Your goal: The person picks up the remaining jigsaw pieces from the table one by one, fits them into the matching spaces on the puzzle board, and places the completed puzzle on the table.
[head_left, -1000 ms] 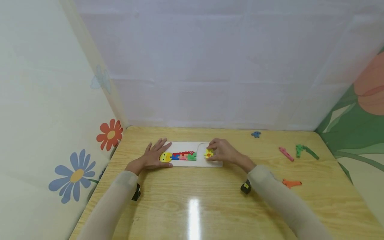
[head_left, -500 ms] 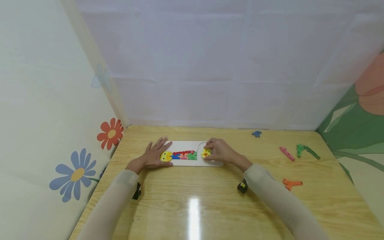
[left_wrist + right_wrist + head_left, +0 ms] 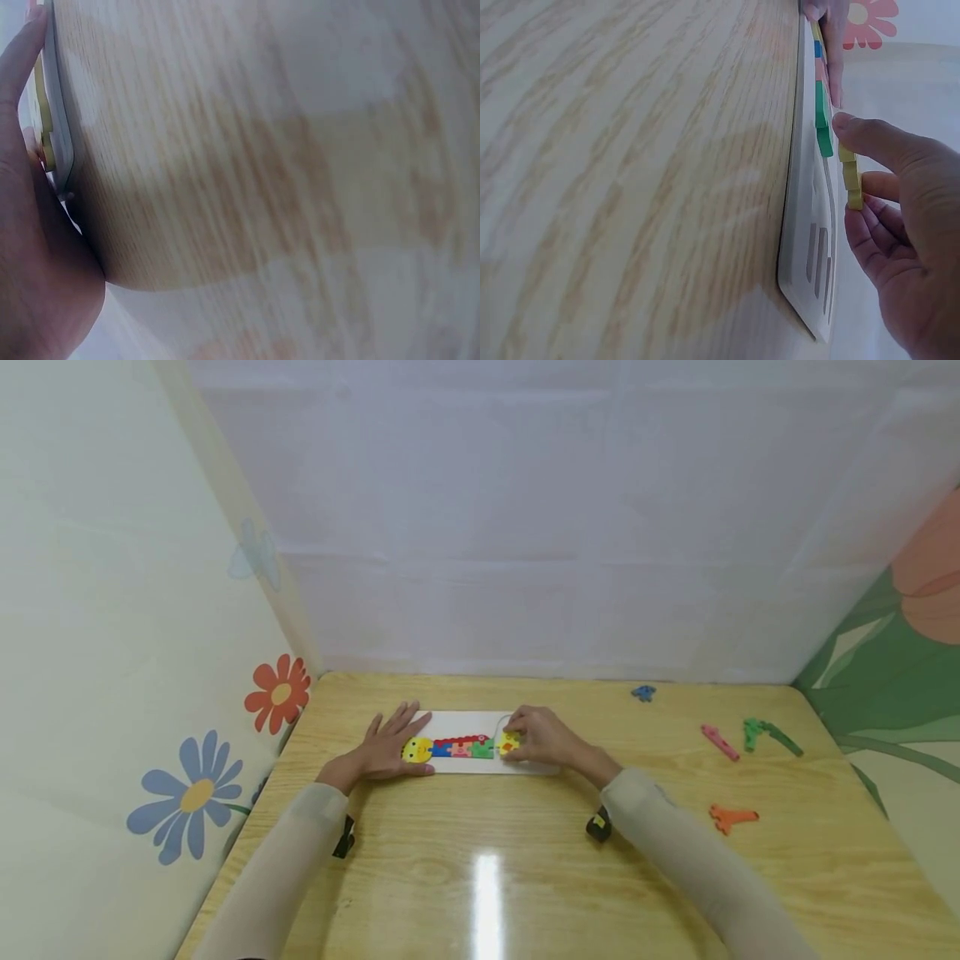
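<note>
A white puzzle board (image 3: 461, 722) lies on the table, with a yellow giraffe-like head piece (image 3: 417, 749) at its left end. Blue, pink and green pieces (image 3: 482, 749) follow in a row, edged in red along the top. My left hand (image 3: 384, 751) rests spread on the board's left end, thumb along the near edge. With thumb and fingers, my right hand (image 3: 547, 737) pinches a yellow puzzle piece with an orange patch (image 3: 509, 742), just right of the green one. In the right wrist view this yellow piece (image 3: 851, 176) appears raised above the board's surface.
On the right of the wooden table (image 3: 420, 877) lie a pink piece (image 3: 720, 742), green pieces (image 3: 772, 737) and an orange piece (image 3: 732, 818). A small blue piece (image 3: 642, 693) sits near the back edge. Walls (image 3: 525, 527) stand behind and at both sides.
My right hand has moved left with the yellow puzzle piece, bringing it close to the green piece. The left hand has stayed in place on the board.
</note>
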Available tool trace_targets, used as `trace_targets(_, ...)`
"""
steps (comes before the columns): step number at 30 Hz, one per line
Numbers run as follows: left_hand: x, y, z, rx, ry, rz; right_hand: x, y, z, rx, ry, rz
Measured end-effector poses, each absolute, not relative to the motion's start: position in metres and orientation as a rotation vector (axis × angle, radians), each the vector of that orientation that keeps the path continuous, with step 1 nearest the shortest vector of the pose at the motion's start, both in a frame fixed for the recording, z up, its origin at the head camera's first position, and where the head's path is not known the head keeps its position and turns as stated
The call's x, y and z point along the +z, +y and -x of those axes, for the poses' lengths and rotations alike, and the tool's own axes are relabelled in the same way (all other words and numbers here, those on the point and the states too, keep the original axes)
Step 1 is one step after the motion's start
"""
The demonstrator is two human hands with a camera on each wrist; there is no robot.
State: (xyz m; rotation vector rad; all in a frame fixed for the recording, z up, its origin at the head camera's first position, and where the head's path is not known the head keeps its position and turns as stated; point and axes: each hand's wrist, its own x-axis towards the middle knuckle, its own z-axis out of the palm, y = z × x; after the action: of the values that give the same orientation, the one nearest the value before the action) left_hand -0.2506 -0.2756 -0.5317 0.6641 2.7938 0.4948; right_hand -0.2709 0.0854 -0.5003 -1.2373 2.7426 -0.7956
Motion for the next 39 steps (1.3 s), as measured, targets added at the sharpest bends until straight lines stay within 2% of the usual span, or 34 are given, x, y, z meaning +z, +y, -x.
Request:
trace_targets(5, -0.537, -0.277, 0.252, 0.492, 2.796, -0.651, -0.503, 0.083, 0.272, -0.806, 2.735, 1.248)
trace_targets(15, -0.524, -0.272, 0.247, 0.474, 2.786, -0.635, -0.508, 0.077, 0.271, -0.834, 2.727, 1.243)
trace_targets(39, -0.532, -0.276, 0.250, 0.536, 2.788, -0.672, -0.512, 0.072, 0.274, -0.838, 2.719, 1.284)
